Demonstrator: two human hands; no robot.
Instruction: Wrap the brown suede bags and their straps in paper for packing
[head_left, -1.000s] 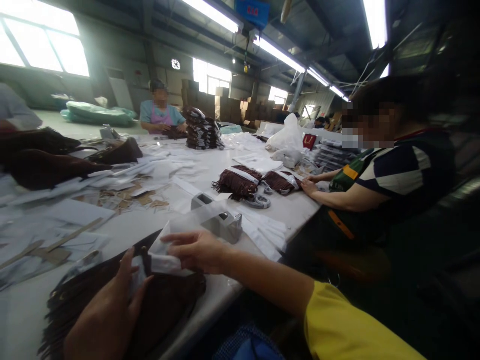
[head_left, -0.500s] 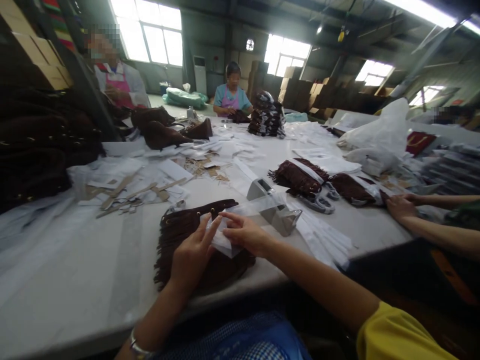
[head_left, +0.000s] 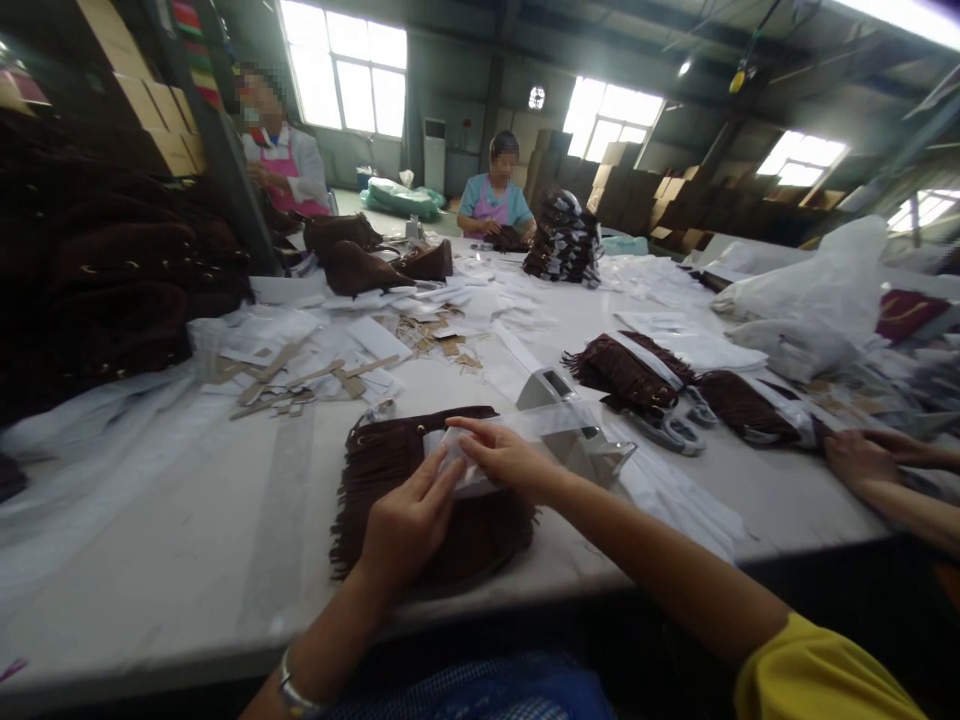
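Note:
A dark brown fringed bag (head_left: 375, 510) with brass-coloured eyelets lies flat on the table in front of me. On top of it, my left hand (head_left: 416, 505) and my right hand (head_left: 514, 460) meet at a white paper strip (head_left: 474, 484). My left thumb and fingers pinch the strip's left part. The right fingers are bent over it from the other side, their tips close to the left ones. Just beyond my right hand stands a grey angular holder (head_left: 611, 458), like a tape dispenser, with a clear band (head_left: 559, 422) beside my wrist.
White strips (head_left: 675, 500) fan out right of the holder. Farther right lie banded fringed bags (head_left: 626, 368), near a co-worker's hands (head_left: 862, 465). Paper and card scraps (head_left: 300, 370) cover the left middle. Brown bags (head_left: 127, 260) are heaped far left. Two people work across the table.
The view has swung left, so everything sits farther right. The white paper strip now lies flatter on the bag, and my fingers have drawn in closer around it.

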